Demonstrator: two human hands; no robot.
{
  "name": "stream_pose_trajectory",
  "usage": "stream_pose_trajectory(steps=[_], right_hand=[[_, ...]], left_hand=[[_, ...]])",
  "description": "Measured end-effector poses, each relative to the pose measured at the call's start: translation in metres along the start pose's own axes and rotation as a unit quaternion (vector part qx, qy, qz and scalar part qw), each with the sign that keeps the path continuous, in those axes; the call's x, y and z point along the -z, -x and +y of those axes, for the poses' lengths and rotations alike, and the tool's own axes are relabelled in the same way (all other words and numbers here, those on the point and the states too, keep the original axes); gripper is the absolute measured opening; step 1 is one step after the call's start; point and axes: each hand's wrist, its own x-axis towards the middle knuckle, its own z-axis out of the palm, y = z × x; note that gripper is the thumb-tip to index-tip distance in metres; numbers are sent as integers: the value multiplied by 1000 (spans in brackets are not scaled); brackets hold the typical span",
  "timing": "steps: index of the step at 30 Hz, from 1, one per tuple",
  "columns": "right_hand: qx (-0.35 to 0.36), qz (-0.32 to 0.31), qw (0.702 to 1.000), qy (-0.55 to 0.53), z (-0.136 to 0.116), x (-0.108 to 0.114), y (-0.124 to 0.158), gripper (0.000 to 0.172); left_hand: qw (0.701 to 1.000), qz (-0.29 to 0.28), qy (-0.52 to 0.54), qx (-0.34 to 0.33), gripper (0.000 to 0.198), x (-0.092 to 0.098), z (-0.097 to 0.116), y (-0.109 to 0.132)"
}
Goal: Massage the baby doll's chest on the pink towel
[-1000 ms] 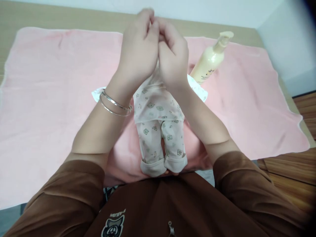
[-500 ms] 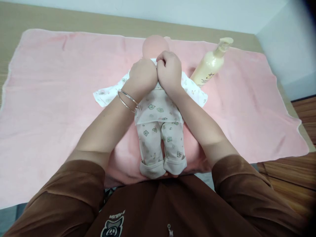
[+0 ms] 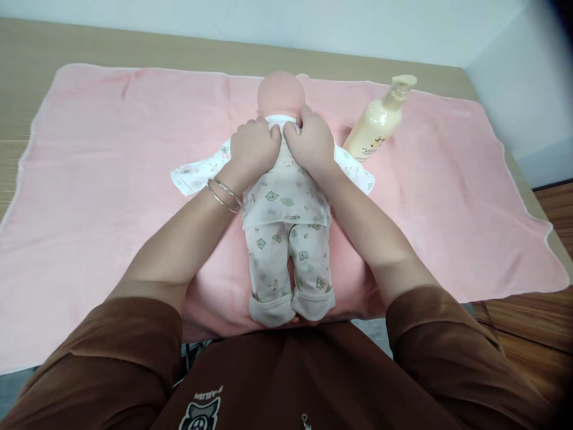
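Observation:
A baby doll (image 3: 286, 209) in a pale printed top and trousers lies on its back on a pink towel (image 3: 111, 173), its bald head (image 3: 281, 94) pointing away from me. My left hand (image 3: 254, 146), with two bangles on the wrist, and my right hand (image 3: 311, 143) rest side by side on the doll's upper chest. Both have their fingers curled and pinching the top's neckline just below the head. The doll's arms lie spread to either side under the sleeves.
A cream pump bottle (image 3: 378, 119) lies tilted on the towel to the right of the doll. The towel covers a wooden table (image 3: 27, 54) against a white wall. Wood flooring (image 3: 537, 322) shows at the right. My brown sleeves fill the foreground.
My two hands were raised together above the doll, hiding its head. They came down onto its chest, then settled at the neckline, and the head now shows.

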Motion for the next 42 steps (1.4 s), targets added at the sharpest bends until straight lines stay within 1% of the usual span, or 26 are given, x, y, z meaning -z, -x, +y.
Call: stream_pose_trajectory(steps=[2,3,6,9,13,17,19,21,25,27,29,31,32,33,35,37,39,42], right_hand=[[5,-14,1000,12,2,5,3,20],[10,-23,1000,17,3,7,4,22],[38,-68,997,20,6,16,8,29],[59,-102,993,26,8,24,11,41],[70,-129,988,50,7,33,13,54],[59,-162,981,87,3,41,14,62],[56,-171,977,117,-2,45,16,62],[68,-170,972,151,-10,48,21,57],[101,-157,963,196,-37,50,48,48],[119,-147,963,194,-50,48,64,44],[146,-133,965,174,-55,45,72,44],[169,-127,967,146,-51,43,67,45],[169,-125,969,133,-45,41,61,45],[161,-123,972,121,-37,40,53,46],[119,-129,980,97,-21,38,36,46],[91,-137,984,72,-10,36,23,49],[78,-131,986,71,-6,35,20,52],[65,-119,985,102,-14,35,28,54]], left_hand=[[998,44,32,39,52,-8,-6,-5],[996,66,46,43,51,-11,-9,-6],[988,111,105,18,49,-21,-19,-7],[974,158,161,-3,48,-28,-25,-3],[966,185,178,-12,42,-30,-26,1],[964,193,179,-22,34,-30,-24,2],[964,189,186,-22,27,-29,-24,2],[962,190,195,-18,25,-29,-24,2],[962,182,205,-12,31,-30,-26,1],[963,180,201,-19,34,-31,-26,1],[965,182,190,-24,33,-30,-25,2],[968,181,173,-22,33,-28,-25,3],[969,179,166,-23,33,-28,-25,3],[970,179,161,-25,33,-27,-24,4],[971,178,158,-33,35,-26,-24,5],[970,180,162,-39,37,-26,-24,6],[968,178,170,-40,37,-27,-24,6],[967,176,181,-38,36,-27,-23,6]])
